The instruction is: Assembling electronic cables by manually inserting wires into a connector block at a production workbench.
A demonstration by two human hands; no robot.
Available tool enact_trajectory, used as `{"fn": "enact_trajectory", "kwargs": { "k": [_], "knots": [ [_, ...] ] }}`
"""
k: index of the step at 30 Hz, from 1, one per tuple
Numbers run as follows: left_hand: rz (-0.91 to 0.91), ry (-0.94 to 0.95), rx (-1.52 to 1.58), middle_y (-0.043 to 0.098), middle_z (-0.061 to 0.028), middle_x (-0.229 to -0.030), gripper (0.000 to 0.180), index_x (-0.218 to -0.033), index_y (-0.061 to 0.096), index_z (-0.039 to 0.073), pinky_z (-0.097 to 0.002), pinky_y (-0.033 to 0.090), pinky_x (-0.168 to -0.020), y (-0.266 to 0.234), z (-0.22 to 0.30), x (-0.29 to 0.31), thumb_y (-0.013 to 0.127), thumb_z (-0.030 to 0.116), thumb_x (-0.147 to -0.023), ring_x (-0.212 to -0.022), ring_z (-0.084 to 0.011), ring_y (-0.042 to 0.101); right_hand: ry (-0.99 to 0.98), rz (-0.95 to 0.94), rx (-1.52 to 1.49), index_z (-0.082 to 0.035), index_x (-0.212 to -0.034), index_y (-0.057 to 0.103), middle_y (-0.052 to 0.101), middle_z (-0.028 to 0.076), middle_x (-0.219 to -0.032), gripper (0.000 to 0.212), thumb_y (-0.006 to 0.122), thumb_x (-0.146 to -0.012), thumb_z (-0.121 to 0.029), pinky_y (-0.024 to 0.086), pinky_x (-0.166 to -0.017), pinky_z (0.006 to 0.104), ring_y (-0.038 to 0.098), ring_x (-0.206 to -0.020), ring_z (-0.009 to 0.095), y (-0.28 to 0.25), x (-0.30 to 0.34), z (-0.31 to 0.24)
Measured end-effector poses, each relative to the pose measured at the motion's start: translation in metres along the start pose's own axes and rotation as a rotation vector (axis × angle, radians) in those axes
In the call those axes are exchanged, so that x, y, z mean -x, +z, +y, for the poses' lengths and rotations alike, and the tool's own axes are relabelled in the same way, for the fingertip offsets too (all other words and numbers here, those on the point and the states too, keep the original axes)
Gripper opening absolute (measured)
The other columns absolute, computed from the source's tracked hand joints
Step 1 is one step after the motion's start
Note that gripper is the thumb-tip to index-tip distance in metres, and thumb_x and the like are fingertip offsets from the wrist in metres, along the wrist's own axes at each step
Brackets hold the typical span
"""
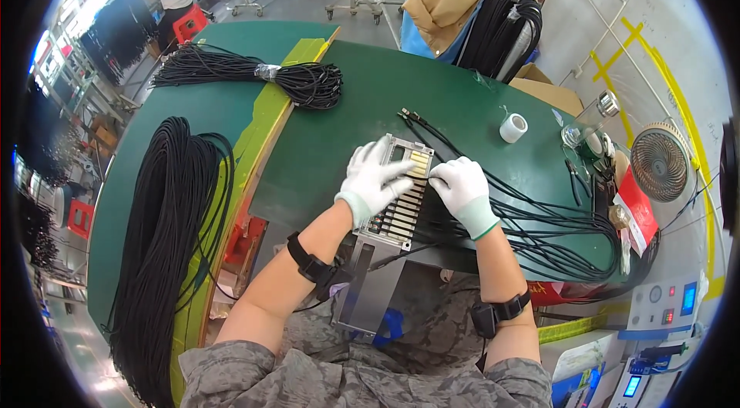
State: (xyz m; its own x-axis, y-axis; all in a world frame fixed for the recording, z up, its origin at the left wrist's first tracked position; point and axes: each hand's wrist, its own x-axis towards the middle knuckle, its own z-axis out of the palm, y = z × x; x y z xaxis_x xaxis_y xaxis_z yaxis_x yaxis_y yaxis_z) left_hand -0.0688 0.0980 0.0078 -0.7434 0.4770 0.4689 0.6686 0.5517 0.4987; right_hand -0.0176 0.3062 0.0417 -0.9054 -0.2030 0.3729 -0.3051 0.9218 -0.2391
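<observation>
A narrow metal fixture (391,215) with a row of pale slots lies in front of me, at the table's near edge. My left hand (373,177), in a white glove, rests over its left side with fingers stretched out and apart. My right hand (462,186), gloved too, is at the fixture's right edge, with thumb and forefinger pinched on a black cable that reaches across the slots. Its fingertips partly hide the cable. A loose bundle of black cables (539,232) passes behind and under my right hand; several metal-tipped ends (412,116) lie beyond the fixture.
Two large black cable bundles, one tied (308,85) and one long (166,238), lie on the left of the green table (362,72). At the right are a white roll (512,128), a glass bottle (590,119), pliers (574,180) and a small fan (660,163).
</observation>
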Motion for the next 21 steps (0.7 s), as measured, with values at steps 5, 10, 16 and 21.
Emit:
{"fn": "enact_trajectory", "kwargs": {
  "k": [5, 10, 16, 21],
  "knots": [
    [-0.3, -0.027, -0.206, 0.031, -0.0204, -0.151, 0.033, -0.115, 0.069, 0.034, -0.0529, 0.016, -0.115, -0.005, 0.009, -0.006, 0.06, 0.045, -0.086, -0.136, -0.0436, 0.03, 0.087, 0.182, 0.065, -0.014, -0.085, 0.068, 0.065, 0.005, -0.081, 0.012, 0.067, -0.081, -0.025, 0.046, -0.074, 0.0397, 0.06, -0.083, 0.027, 0.026, -0.006, 0.027],
    [-0.297, -0.031, -0.184, 0.036, -0.0184, -0.149, 0.033, -0.114, 0.069, 0.037, -0.0546, 0.011, -0.115, 0.003, 0.003, -0.004, 0.059, 0.049, -0.086, -0.137, -0.0382, 0.03, 0.29, 0.16, 0.23, -0.015, -0.091, 0.067, 0.066, 0.005, -0.087, 0.015, 0.066, -0.082, -0.027, 0.046, -0.077, 0.0421, 0.061, -0.086, 0.026, 0.028, -0.012, 0.044],
    [-0.182, 0.019, -0.152, 0.046, -0.0181, -0.14, 0.029, -0.108, 0.072, 0.028, -0.0506, 0.017, -0.114, 0.001, 0.002, 0.0, 0.059, 0.044, -0.087, -0.132, -0.0375, 0.038, 0.406, 0.006, 0.208, -0.013, -0.091, 0.068, 0.067, 0.006, -0.087, 0.015, 0.066, -0.082, -0.025, 0.047, -0.08, 0.0421, 0.061, -0.087, 0.028, 0.017, -0.014, 0.045],
    [-0.167, -0.219, 0.258, 0.058, -0.0165, -0.126, 0.026, -0.093, 0.07, 0.015, -0.0456, 0.028, -0.109, -0.006, -0.007, -0.012, 0.06, 0.038, -0.088, -0.122, -0.0363, 0.047, 0.291, 0.113, -0.195, -0.011, -0.09, 0.069, 0.066, 0.007, -0.086, 0.014, 0.067, -0.081, -0.021, 0.047, -0.078, 0.0397, 0.06, -0.087, 0.03, -0.009, -0.001, 0.044]
  ]
}}
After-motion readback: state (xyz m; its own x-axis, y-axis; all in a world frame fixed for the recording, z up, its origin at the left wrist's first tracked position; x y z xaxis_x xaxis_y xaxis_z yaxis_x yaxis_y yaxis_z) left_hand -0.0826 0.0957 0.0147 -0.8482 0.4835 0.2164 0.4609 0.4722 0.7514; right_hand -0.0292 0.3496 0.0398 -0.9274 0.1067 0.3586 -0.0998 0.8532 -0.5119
